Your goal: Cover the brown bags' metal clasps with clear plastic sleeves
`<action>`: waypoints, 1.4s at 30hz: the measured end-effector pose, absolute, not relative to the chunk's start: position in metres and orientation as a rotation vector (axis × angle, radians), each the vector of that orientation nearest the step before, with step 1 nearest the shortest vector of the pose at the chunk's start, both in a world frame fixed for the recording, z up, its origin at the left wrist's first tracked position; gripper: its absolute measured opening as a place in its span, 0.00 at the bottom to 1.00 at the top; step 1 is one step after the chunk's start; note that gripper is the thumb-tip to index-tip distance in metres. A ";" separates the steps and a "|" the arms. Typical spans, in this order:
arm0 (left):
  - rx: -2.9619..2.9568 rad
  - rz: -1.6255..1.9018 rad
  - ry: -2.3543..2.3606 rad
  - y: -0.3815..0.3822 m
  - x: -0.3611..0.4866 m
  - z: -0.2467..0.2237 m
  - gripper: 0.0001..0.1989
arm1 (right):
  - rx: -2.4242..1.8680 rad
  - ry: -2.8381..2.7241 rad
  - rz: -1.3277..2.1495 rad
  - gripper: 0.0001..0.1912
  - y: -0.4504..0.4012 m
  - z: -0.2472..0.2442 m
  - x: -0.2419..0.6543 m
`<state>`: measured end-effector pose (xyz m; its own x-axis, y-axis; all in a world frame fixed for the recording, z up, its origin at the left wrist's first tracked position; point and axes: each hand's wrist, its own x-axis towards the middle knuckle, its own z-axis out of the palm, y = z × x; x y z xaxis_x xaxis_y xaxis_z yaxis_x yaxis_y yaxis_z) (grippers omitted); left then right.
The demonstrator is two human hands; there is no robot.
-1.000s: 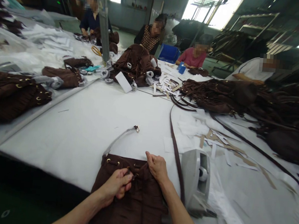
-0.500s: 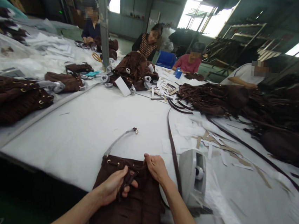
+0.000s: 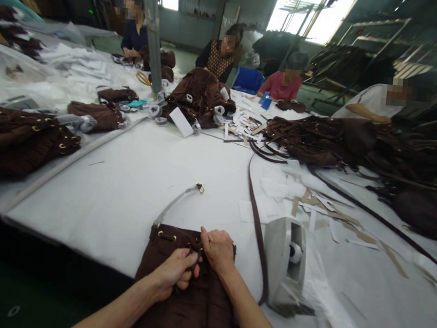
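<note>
A dark brown drawstring bag point(image 3: 184, 315) lies at the table's near edge, with gold eyelets along its top. My left hand point(image 3: 177, 271) is closed on the bag's brown drawstring point(image 3: 199, 255) at the front; most of the held part is hidden by the fingers. Beside it, my right hand point(image 3: 218, 246) is closed over the bag's top edge, its thumb near the eyelets. From the bag's top left corner a strap in grey wrapping point(image 3: 176, 201) curves away over the table, ending in a small gold buckle point(image 3: 200, 188).
Right of the bag stands a grey tape dispenser point(image 3: 284, 263), with a long brown strap point(image 3: 255, 203) beside it. Paper strips point(image 3: 322, 207) lie scattered beyond. Brown bags point(image 3: 198, 95) are piled at the back, left and right. Several people sit across the white table point(image 3: 124, 175).
My right hand has shifted left along the bag's top edge, closer to my left hand. My left hand has turned and closed more tightly around the drawstring. The view has tilted slightly.
</note>
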<state>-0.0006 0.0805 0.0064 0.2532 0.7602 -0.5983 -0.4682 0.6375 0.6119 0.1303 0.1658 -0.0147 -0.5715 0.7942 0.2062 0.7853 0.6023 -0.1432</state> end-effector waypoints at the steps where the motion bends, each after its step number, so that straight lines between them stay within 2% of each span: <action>1: 0.337 0.848 1.019 0.080 0.001 0.007 0.18 | -1.317 -2.564 0.046 0.22 0.166 -0.016 0.130; 9: 0.271 0.876 1.007 0.077 0.006 0.007 0.11 | -1.444 -2.382 0.077 0.23 0.171 -0.014 0.122; 13: 0.158 0.960 0.905 0.077 0.000 0.010 0.11 | -1.464 -2.228 0.109 0.20 0.164 0.011 0.129; 15: 0.111 1.015 0.892 0.077 -0.001 0.010 0.09 | -1.503 -2.127 0.164 0.22 0.148 0.028 0.138; 17: 0.085 1.066 0.884 0.076 0.001 0.008 0.07 | -1.596 -2.033 0.473 0.27 0.127 0.040 0.146; 20: 0.069 1.119 0.865 0.076 0.005 0.008 0.06 | -1.669 -1.942 1.196 0.31 0.098 0.045 0.150; 23: 0.060 1.146 0.864 0.076 0.007 0.009 0.05 | -1.629 -1.903 1.465 0.29 0.086 0.036 0.143; 36: -0.054 1.115 1.071 0.096 0.014 0.002 0.09 | -1.485 -1.835 1.646 0.22 0.086 0.013 0.129; 42: -0.055 1.079 1.111 0.098 0.014 0.007 0.09 | -1.482 -1.852 1.594 0.16 0.083 0.016 0.134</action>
<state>0.0143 0.0975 0.0074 0.0222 0.6714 -0.7408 -0.7212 0.5239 0.4532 0.1344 0.0830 0.0159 -0.4331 0.8148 -0.3854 0.5022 -0.1370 -0.8538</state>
